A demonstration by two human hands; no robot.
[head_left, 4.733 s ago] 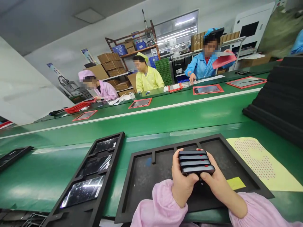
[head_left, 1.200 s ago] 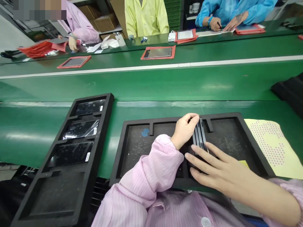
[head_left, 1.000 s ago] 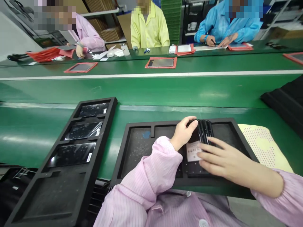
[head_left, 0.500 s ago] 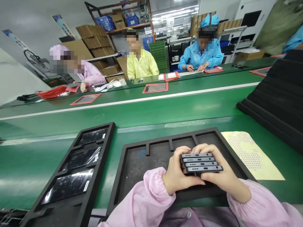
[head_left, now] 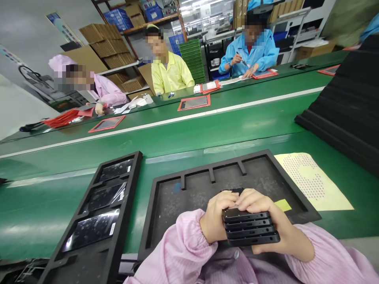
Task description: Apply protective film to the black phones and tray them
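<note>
A stack of four black phones [head_left: 251, 227] sits low in the frame, right of centre, its short edges facing the camera one above another and tilted slightly. The left hand [head_left: 214, 217] grasps it from the left side, fingers curled over the far part of the top phone; the right hand [head_left: 281, 225] clasps the right side, its fingers bent across the top and one digit showing beneath the lowest phone. Both hands come out of gathered pink sleeves [head_left: 180, 244] at the bottom of the frame. Behind and below the stack lies a wide black tray [head_left: 189, 205] with short dividers along its far wall and a small yellow note [head_left: 282, 205] inside, partly beside the right hand. A dotted yellow sheet [head_left: 318, 181] lies just to its right on the green desk [head_left: 44, 209]. At lower left, a narrower black tray [head_left: 130, 197] holds three glossy dark panels [head_left: 91, 230] in separate compartments. Black ridged material [head_left: 346, 106] fills the right edge. Across the upper part are co-workers in pink [head_left: 108, 90], yellow [head_left: 170, 75] and blue [head_left: 263, 51]; the one in blue holds a slender tool [head_left: 243, 61]. Red-bordered panels [head_left: 194, 103] lie before them.
</note>
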